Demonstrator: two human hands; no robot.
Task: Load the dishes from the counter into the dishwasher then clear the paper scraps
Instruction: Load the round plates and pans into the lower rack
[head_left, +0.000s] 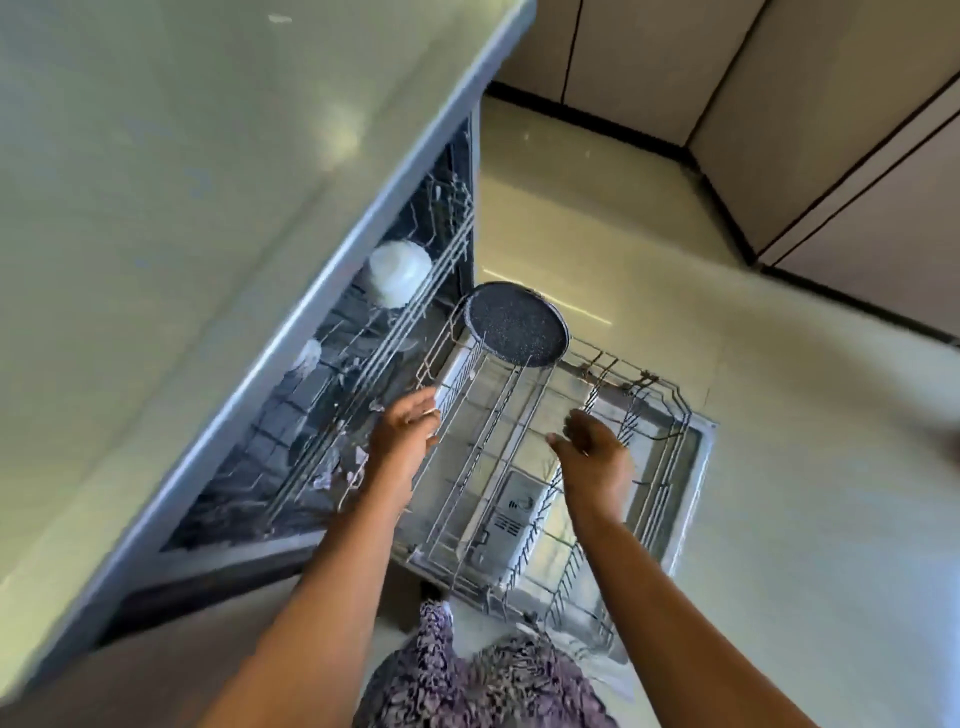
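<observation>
The dishwasher's lower wire rack (498, 415) is pulled out over the open door (698, 467). A dark speckled plate (514, 325) stands on edge at the rack's far end. My left hand (408, 434) rests on the rack's left rim with its fingers apart and nothing in it. Above the middle of the rack hovers my right hand (595, 449), fingers loosely spread and empty. Inside the machine, a white bowl (397, 273) sits upside down on the upper rack (363, 364), and a smaller clear item (309, 356) lies nearby.
The pale counter (182, 182) overhangs the dishwasher at the left, with a small paper scrap (279, 18) near its far end. Beige cabinets (779, 130) line the far and right walls. Light tiled floor (805, 493) surrounds the open door.
</observation>
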